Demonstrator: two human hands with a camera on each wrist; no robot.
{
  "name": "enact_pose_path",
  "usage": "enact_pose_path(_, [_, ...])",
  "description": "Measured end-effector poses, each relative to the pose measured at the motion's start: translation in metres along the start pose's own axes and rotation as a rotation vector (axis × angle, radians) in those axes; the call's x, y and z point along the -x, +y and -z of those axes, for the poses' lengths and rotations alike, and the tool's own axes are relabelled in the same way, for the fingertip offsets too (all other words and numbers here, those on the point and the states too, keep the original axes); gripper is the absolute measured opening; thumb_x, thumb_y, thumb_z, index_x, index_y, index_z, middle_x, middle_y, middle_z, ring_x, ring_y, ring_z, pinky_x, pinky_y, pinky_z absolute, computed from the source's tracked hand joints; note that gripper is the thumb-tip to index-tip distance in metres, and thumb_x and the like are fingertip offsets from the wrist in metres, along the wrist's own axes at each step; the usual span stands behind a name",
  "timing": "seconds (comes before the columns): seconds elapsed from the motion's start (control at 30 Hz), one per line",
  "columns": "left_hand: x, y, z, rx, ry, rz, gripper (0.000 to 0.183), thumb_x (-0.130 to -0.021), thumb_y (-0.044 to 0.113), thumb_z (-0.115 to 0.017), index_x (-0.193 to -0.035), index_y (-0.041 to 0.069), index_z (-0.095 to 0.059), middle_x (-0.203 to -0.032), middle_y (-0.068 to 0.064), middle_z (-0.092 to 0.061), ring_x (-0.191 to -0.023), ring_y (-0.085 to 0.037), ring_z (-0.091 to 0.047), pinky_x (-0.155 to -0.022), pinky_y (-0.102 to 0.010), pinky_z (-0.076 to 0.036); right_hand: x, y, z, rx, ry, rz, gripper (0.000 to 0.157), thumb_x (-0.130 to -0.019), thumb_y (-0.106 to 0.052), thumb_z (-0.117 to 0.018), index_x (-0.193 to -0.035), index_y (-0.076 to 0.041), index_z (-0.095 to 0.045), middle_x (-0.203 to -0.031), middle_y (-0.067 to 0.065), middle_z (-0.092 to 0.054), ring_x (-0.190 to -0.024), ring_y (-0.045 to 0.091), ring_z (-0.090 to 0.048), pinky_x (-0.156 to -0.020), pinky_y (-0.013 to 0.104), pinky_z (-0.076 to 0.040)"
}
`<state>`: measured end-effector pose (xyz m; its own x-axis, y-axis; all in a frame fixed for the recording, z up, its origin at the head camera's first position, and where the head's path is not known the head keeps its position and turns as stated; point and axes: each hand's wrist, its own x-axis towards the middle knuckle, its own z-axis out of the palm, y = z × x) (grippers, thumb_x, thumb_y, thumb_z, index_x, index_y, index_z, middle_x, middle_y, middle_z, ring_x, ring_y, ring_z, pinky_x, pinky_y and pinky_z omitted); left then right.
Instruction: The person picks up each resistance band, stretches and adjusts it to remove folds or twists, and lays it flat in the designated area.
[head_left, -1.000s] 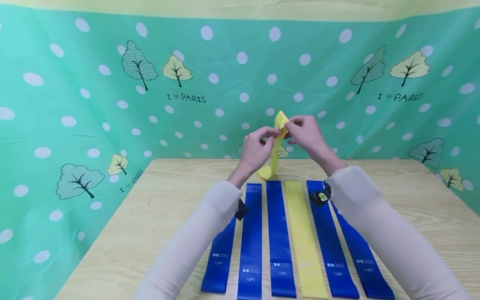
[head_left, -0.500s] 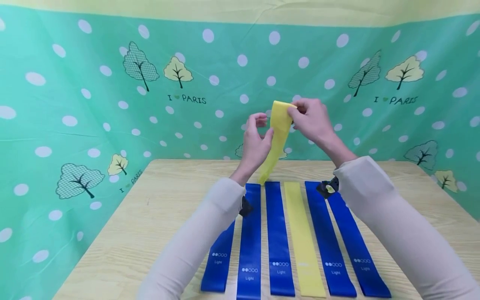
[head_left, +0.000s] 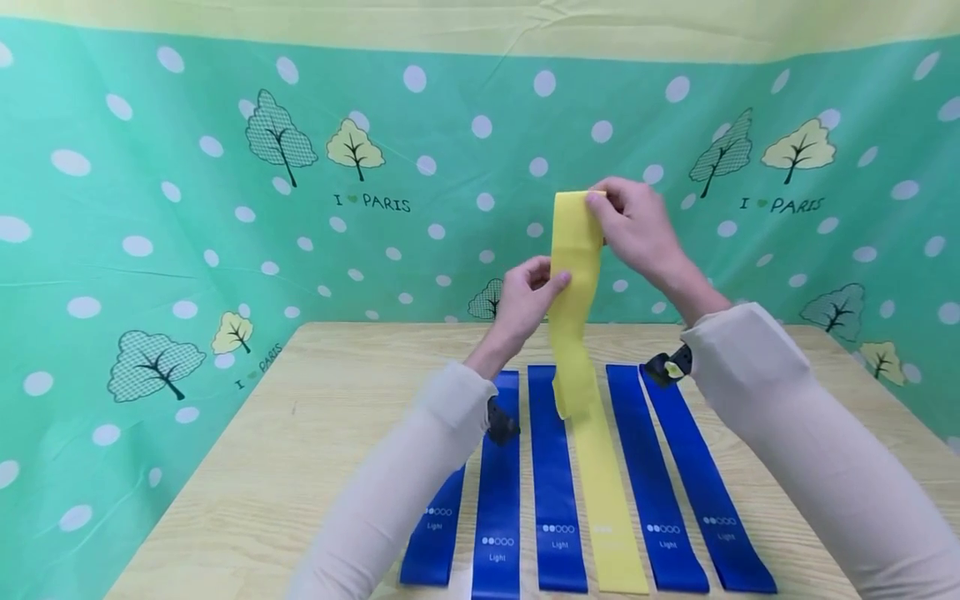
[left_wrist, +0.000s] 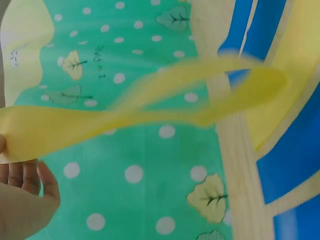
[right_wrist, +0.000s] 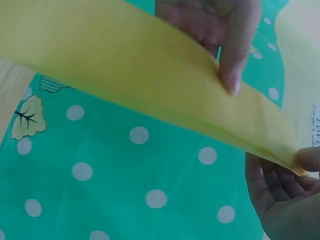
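Note:
A yellow resistance band loop [head_left: 576, 250] hangs raised above the far part of the table. My right hand [head_left: 643, 229] pinches its top right corner, thumb in front. Lower down, my left hand [head_left: 525, 302] pinches the left edge. In the right wrist view, the thumb of the left hand [right_wrist: 236, 55] lies on the face of the yellow band [right_wrist: 125, 70], its other fingers behind. The lower part of the band [left_wrist: 200, 112] twists into an open loop in the left wrist view. In the head view, that lower end overlaps a second yellow band [head_left: 615, 517] lying on the table.
Several blue bands marked "Light" lie lengthwise beside the flat yellow one, such as a blue band [head_left: 558, 492] on its left and a blue band [head_left: 667, 508] on its right. The wooden table [head_left: 300, 433] ends at a green dotted curtain [head_left: 420, 275].
The right hand has risen, lifting the yellow band and turning its face forward. The left hand let go, then took the left edge lower down. The hanging end moved from the tabletop's back towards me.

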<state>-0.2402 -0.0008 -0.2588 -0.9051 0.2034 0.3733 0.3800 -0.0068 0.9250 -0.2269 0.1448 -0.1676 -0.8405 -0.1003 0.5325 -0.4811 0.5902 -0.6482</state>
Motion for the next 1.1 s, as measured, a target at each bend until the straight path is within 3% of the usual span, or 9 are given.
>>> enact_pose_path(0.23, [0.015,-0.009,-0.012,0.039,-0.057,0.061,0.031,-0.096,0.017,-0.057,-0.118,-0.004,-0.061,-0.105,-0.02,-0.064,-0.082,-0.01,-0.056,-0.072,-0.019,-0.048,0.002,0.014,-0.003,0.004,-0.018,-0.048,0.032,-0.101,-0.019,-0.045,-0.118,0.004,-0.059,-0.098,0.022,-0.064,-0.07,0.017,-0.054,-0.057,0.017,-0.045])
enact_pose_path(0.4, [0.025,-0.02,-0.018,0.077,-0.1,0.133,0.027,-0.097,0.014,-0.054,-0.119,-0.001,-0.055,-0.11,-0.023,-0.067,-0.092,-0.024,-0.068,-0.079,-0.027,-0.054,0.003,0.023,-0.005,-0.006,-0.037,-0.076,0.033,-0.101,-0.02,-0.045,-0.118,0.005,-0.058,-0.104,0.025,-0.065,-0.077,0.022,-0.059,-0.06,0.018,-0.049])
enact_pose_path(0.53, [0.034,-0.032,-0.022,0.085,-0.144,0.207,0.026,-0.096,0.013,-0.056,-0.119,0.001,-0.052,-0.108,-0.026,-0.067,-0.097,-0.032,-0.068,-0.084,-0.032,-0.054,0.002,0.031,-0.003,-0.014,-0.025,-0.098,0.033,-0.101,-0.02,-0.045,-0.118,0.005,-0.058,-0.106,0.027,-0.064,-0.078,0.022,-0.06,-0.06,0.018,-0.05])
enact_pose_path(0.7, [0.05,-0.048,-0.027,0.074,-0.226,0.316,0.031,-0.094,0.011,-0.059,-0.123,0.004,-0.052,-0.106,-0.023,-0.069,-0.094,-0.026,-0.07,-0.087,-0.03,-0.053,-0.001,0.049,0.003,0.004,-0.021,-0.163,0.036,-0.101,-0.023,-0.043,-0.119,0.004,-0.057,-0.108,0.026,-0.063,-0.075,0.015,-0.058,-0.06,0.018,-0.05])
enact_pose_path(0.87, [0.069,-0.059,-0.031,0.031,-0.317,0.421,0.035,-0.093,0.012,-0.061,-0.126,0.005,-0.053,-0.101,-0.017,-0.071,-0.086,-0.018,-0.07,-0.078,-0.028,-0.054,0.001,0.074,0.01,0.012,-0.028,-0.225,0.042,-0.102,-0.027,-0.041,-0.121,0.006,-0.056,-0.109,0.025,-0.061,-0.072,0.008,-0.056,-0.06,0.018,-0.051])
enact_pose_path(1.1, [0.093,-0.063,-0.041,-0.021,-0.307,0.519,0.031,-0.091,0.014,-0.064,-0.121,0.006,-0.06,-0.09,-0.011,-0.073,-0.079,-0.02,-0.071,-0.074,-0.03,-0.056,0.007,0.11,0.019,-0.007,-0.055,-0.334,0.046,-0.102,-0.03,-0.038,-0.124,0.007,-0.054,-0.109,0.02,-0.059,-0.069,0.002,-0.056,-0.063,0.02,-0.053])
